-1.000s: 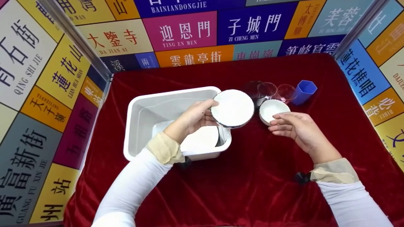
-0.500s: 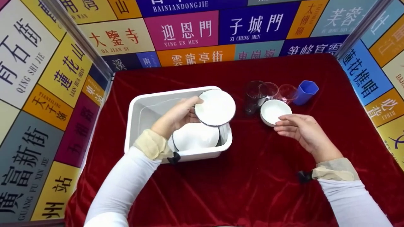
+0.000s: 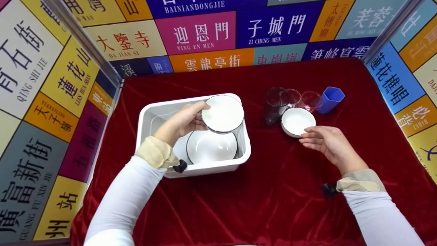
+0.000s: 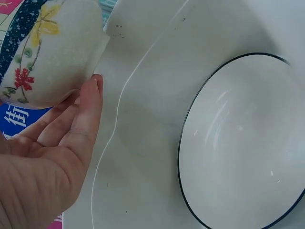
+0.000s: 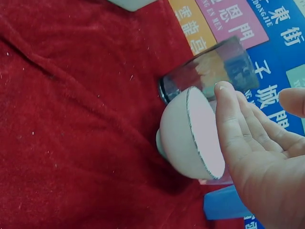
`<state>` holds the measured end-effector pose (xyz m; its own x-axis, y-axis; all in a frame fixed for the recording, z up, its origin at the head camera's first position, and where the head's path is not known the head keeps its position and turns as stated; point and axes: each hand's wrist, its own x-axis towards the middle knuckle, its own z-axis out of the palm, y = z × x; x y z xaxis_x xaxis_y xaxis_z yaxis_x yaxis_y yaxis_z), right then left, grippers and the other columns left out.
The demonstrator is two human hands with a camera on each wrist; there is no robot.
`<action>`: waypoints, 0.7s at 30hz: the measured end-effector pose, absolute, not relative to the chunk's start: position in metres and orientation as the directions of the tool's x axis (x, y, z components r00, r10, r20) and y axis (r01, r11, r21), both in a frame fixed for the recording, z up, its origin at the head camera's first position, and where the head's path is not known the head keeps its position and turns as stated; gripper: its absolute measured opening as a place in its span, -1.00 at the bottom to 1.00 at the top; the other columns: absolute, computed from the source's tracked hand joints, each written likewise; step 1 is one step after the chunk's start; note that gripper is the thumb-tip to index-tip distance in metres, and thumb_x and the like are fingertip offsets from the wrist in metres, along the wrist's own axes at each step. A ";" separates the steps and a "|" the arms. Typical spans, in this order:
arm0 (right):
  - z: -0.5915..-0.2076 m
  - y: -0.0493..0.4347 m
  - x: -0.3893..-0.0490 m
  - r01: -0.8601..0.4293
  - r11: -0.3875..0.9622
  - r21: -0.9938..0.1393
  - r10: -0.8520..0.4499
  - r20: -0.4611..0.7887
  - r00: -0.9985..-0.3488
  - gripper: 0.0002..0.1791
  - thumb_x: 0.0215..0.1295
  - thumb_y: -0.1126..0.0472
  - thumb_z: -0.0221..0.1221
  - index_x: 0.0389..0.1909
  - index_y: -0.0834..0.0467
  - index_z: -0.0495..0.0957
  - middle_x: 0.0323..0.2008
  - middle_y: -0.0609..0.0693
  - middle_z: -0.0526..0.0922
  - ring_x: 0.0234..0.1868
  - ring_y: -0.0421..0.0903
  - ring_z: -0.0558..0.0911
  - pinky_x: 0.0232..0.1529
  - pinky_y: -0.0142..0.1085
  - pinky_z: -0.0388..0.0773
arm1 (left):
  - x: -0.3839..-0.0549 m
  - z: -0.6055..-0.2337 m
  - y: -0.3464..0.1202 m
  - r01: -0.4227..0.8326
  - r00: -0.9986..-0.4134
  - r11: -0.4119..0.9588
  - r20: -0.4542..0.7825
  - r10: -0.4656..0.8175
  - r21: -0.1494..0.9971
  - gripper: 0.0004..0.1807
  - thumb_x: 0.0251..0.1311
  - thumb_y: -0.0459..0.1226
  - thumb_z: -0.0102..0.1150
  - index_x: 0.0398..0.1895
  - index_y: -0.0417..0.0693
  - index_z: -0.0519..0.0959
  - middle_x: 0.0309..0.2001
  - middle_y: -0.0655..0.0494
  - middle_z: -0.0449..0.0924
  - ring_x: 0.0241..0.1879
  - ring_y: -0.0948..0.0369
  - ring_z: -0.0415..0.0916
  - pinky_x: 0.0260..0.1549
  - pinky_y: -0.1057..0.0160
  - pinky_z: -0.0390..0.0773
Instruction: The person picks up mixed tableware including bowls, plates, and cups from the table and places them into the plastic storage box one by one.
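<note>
In the head view my left hand (image 3: 181,120) grips a white bowl (image 3: 223,114) by its rim, thumb on the near side, above a white plastic bin (image 3: 201,169). The left wrist view shows flowers and a dark blue band on that bowl's outside (image 4: 52,57). Inside the bin lies a larger white bowl (image 3: 212,148) with a thin dark rim. My right hand (image 3: 326,145) is beside a small white bowl (image 3: 296,120) on the red cloth, fingertips right at its rim. In the right wrist view its fingers (image 5: 233,119) are extended, with the thumb apart.
Behind the small bowl stand a dark glass (image 3: 273,107), a clear glass (image 3: 292,97), a reddish glass (image 3: 312,99) and a blue angular cup (image 3: 329,100). Panels printed with lettering (image 3: 196,32) wall in the back and sides of the cloth-covered table (image 3: 266,194).
My left hand has carried the flowered bowl leftward from the bin's right edge to over the bin, uncovering more of the larger bowl. The right hand has shifted slightly right.
</note>
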<state>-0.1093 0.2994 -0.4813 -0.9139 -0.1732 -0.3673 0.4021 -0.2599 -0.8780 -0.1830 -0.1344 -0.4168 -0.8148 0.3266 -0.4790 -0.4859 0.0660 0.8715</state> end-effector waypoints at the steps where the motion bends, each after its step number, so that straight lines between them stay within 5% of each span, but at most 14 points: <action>1: -0.483 0.301 -0.110 0.406 -0.263 -0.875 -0.171 -0.372 -0.912 -0.73 0.56 0.25 0.02 -0.22 0.17 0.70 -0.27 0.11 0.80 -0.23 -0.03 0.81 -0.12 -0.24 0.74 | -0.184 -0.417 -0.136 -0.484 -0.816 0.071 -0.479 0.323 0.872 -0.75 0.26 -0.12 0.06 -0.32 -0.11 0.60 -0.55 0.10 0.70 -0.49 0.21 0.67 -0.31 0.26 0.72; 21: -0.499 0.312 -0.113 0.414 -0.314 -0.854 -0.075 -0.413 -0.908 -0.73 0.56 0.27 -0.01 -0.18 0.27 0.67 -0.30 0.10 0.79 -0.25 -0.04 0.81 -0.11 -0.28 0.73 | -0.204 -0.439 -0.156 -0.515 -0.805 0.124 -0.529 0.269 0.848 -0.76 0.27 -0.12 0.08 -0.20 -0.11 0.55 -0.50 0.11 0.68 -0.48 0.23 0.63 -0.30 0.28 0.70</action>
<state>-0.1127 0.3117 -0.4988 -0.9078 -0.0748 -0.4127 0.4142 -0.3142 -0.8542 -0.2039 -0.1557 -0.4388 -0.8051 0.2688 -0.5287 -0.5154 0.1242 0.8479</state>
